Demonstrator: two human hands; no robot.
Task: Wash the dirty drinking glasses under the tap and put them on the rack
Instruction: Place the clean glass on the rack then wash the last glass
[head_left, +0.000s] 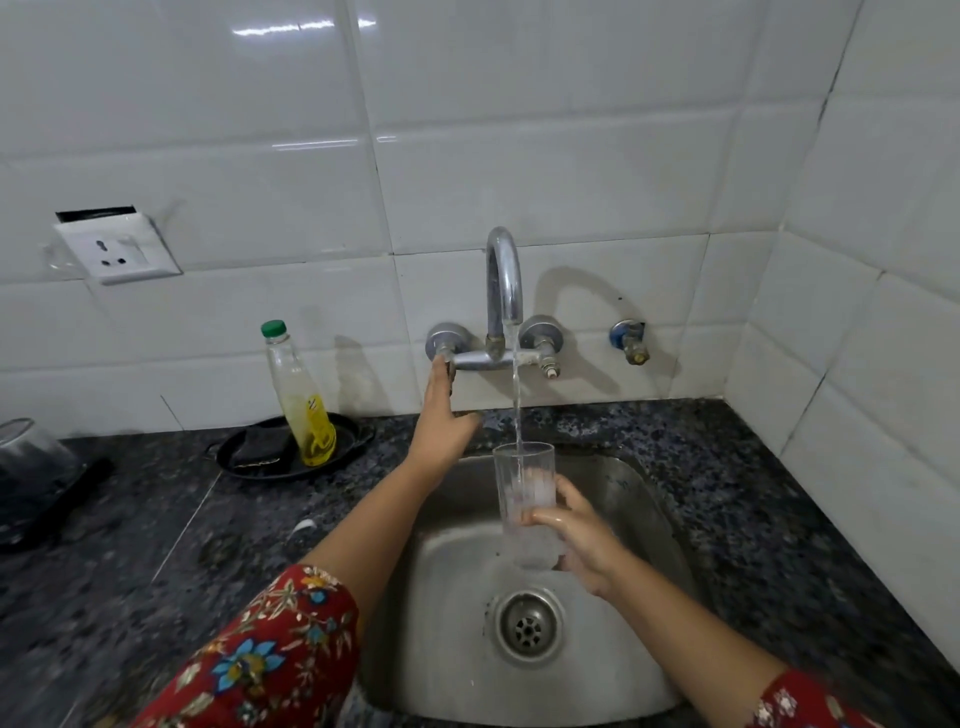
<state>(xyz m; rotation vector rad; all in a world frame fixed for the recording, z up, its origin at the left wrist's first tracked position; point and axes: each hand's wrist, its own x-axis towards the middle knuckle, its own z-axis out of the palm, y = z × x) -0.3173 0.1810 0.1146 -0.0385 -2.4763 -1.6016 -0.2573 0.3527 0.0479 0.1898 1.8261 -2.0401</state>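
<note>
Standing by the sink (647, 525) here. The person's right hand (576, 535) has its fingers and thumb wrapped round the lower half of a clear drinking glass (523, 491), holding it upright over the basin, a bit above the drain (529, 626). A thin stream of water (517, 395) runs from the curved chrome tap (504, 280) straight into the mouth of the glass, and the bottom part looks cloudy or foamy.

The left hand (444, 421) is stretched up to the left tap knob (442, 358). Fingers are straight and together with the tips touching the knob, thumb sticking out to the side, nothing gripped in it. Both arms have red floral sleeves (270, 660).

On the dark speckled granite counter (753, 493), left of the sink, there's a black tray (358, 439) with a green-capped bottle (304, 400) standing on it, yellow liquid in the lower part. Far left is something blurry, maybe an upturned clear container (31, 462), hard to tell. A white wall socket (117, 249) sits on the tiles, and a small valve (631, 343) sits right of the tap.
</note>
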